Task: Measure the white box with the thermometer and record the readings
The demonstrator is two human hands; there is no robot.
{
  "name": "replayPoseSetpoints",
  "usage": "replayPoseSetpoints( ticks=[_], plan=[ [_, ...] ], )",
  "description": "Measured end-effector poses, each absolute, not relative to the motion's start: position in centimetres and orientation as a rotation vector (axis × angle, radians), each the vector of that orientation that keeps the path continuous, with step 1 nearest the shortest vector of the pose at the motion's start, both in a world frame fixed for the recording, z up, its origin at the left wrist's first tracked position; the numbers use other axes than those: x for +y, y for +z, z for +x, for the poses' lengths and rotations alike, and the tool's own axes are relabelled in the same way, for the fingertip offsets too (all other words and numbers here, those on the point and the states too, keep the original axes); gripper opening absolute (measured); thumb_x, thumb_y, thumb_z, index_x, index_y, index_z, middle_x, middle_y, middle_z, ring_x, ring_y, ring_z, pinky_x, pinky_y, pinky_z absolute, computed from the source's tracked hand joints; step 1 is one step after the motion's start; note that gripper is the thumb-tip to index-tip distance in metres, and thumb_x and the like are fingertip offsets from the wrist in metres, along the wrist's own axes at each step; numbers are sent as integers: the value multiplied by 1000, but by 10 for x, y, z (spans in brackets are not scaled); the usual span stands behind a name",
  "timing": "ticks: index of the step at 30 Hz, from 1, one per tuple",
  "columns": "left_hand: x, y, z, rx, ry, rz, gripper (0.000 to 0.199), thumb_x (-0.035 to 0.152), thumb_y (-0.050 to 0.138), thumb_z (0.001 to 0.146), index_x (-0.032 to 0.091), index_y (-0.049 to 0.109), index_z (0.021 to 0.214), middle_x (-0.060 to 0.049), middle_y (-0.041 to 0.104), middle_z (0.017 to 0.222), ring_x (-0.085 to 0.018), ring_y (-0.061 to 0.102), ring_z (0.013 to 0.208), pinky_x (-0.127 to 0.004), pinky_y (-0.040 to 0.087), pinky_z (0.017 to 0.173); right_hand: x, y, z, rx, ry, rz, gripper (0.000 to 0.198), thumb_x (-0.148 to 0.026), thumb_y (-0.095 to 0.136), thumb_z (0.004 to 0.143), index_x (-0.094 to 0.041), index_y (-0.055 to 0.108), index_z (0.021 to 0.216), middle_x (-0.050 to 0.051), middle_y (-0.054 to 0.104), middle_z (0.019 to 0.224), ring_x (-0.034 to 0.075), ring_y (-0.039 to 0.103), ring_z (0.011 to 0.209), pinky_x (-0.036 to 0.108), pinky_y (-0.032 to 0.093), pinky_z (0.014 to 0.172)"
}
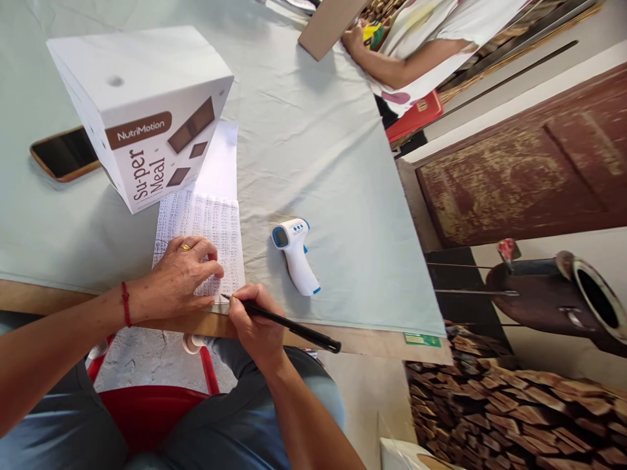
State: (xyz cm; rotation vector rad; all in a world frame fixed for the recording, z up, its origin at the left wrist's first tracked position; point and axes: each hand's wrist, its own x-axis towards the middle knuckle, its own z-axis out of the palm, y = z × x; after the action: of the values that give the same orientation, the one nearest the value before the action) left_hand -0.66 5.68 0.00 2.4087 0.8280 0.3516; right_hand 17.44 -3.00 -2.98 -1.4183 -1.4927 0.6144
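Note:
My right hand point(259, 326) grips a black pen point(298, 331), its tip close to the lower right part of a paper sheet point(215, 222) covered with rows of small handwriting. On that sheet rests my left hand point(179, 277), empty, its fingers bent and apart; a ring and a red wrist cord show on it. Beyond the hands a white NutriMotion box point(161, 143) stands over the upper part of the paper and hides some of it. To the right of the paper lies a white and blue infrared thermometer point(296, 254).
A phone point(68, 155) lies left of the box on the pale tablecloth point(333, 183). Across the table, another person's hand point(353, 39) is near a yellow and green object and a brown board point(330, 26). Stacked firewood point(519, 411) lines the floor at right.

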Motion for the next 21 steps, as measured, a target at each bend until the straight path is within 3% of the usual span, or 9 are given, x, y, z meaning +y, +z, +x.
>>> replayPoseSetpoints(
  ticks=[12,15,17,21],
  plan=[
    [57,-1,-7,821,394,2426,20,28,70,84,19,66,101,-11,60,119,-30,51,121,-51,32,105,-29,-27,175,-1524,521,-1399,14,-12,56,84,-21,52,74,-6,51,63,10,48,56,22,43,54],
    [57,-4,-6,824,399,2440,20,26,69,83,19,66,101,-11,60,119,-31,51,120,-51,33,104,-15,-25,189,-1580,369,-1402,9,-16,55,91,-22,61,90,0,61,80,15,60,73,27,52,68],
    [57,-7,-7,826,412,2450,20,26,70,82,19,66,100,-10,60,119,-31,52,120,-51,33,104,1,-26,202,-1703,269,-1455,16,-17,51,94,-21,64,103,6,64,95,20,63,90,34,54,81],
    [59,-3,-14,782,596,2421,5,21,63,88,18,64,92,-8,63,107,-25,59,105,-44,43,98,36,-38,220,-1978,153,-1699,40,-9,41,89,-16,65,120,14,63,106,26,61,96,42,54,86]
  ],
)
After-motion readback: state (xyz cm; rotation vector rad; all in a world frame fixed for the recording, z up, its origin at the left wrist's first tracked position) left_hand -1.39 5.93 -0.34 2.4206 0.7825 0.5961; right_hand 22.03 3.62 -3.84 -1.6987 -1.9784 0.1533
